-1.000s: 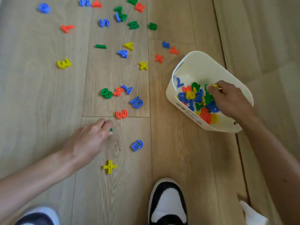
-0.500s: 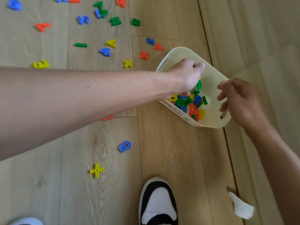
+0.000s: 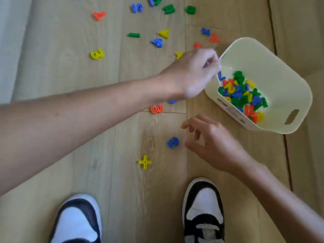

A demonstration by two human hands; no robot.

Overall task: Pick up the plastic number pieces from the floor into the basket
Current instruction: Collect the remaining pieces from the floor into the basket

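Left hand (image 3: 192, 72) hung at the basket (image 3: 289, 76) rim, fingers curled, blurred; could not tell if it held anything. Right hand (image 3: 212, 142) spread, empty, blue piece (image 3: 172, 142) just beside its fingertips, likely next pinch. Basket sat near both hands, probably for short drops. Yellow 3 (image 3: 97, 53) and others lay on the floor (image 3: 122, 190) beyond the left hand.

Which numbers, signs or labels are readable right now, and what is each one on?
"3": yellow number piece, on the floor.
"3": orange number piece, on the floor.
"4": blue number piece.
"+": yellow plus piece.
"-": green bar piece.
Label on the basket side: too blurred to read.
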